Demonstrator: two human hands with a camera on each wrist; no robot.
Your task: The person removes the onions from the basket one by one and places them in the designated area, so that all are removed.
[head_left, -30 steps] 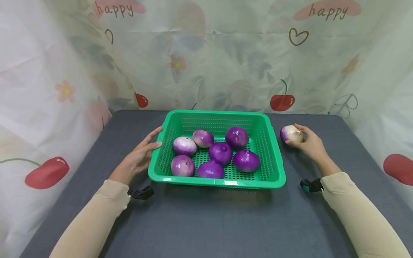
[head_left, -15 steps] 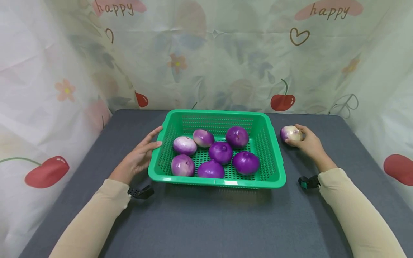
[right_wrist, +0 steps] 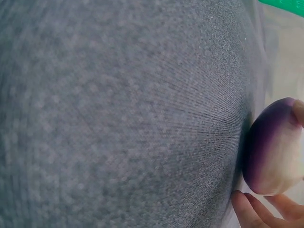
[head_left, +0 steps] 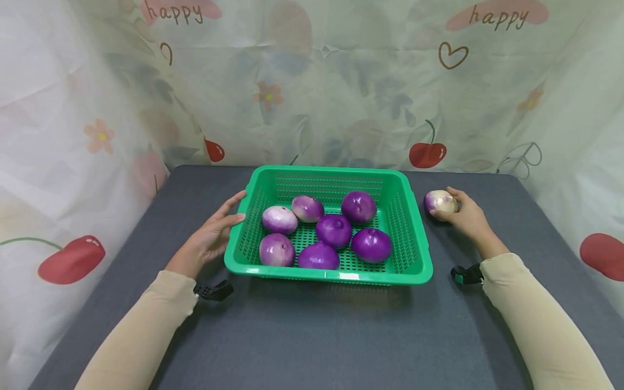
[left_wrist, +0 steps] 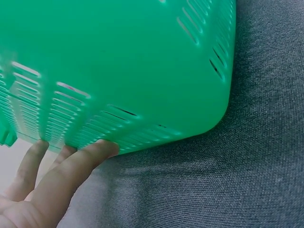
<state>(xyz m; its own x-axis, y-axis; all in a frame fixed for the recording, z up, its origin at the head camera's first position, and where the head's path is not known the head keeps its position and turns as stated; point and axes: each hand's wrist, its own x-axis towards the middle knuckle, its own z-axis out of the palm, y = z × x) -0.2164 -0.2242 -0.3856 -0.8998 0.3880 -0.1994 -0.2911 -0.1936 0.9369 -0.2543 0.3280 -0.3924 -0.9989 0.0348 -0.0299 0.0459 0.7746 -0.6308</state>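
Note:
A green slotted basket point(head_left: 413, 238) stands mid-table with several purple onions point(head_left: 333, 231) inside. My left hand point(head_left: 214, 232) lies flat against the basket's left wall point(left_wrist: 118, 71), fingers point(left_wrist: 71, 166) straight and touching its lower edge. To the right of the basket, a pale purple-and-white onion point(head_left: 440, 201) rests on the grey cloth. My right hand point(head_left: 465, 215) curls round that onion from its right side; in the right wrist view the onion point(right_wrist: 273, 147) shows with fingertips point(right_wrist: 251, 209) under it.
The grey table cloth point(head_left: 317, 336) stretches wide in front of the basket. A printed curtain point(head_left: 312, 86) with cherries and flowers closes off the back and both sides. Small black clips sit at each wrist point(head_left: 214, 291).
The right forearm has drawn slightly back toward me; the onion and both hands stay where they were.

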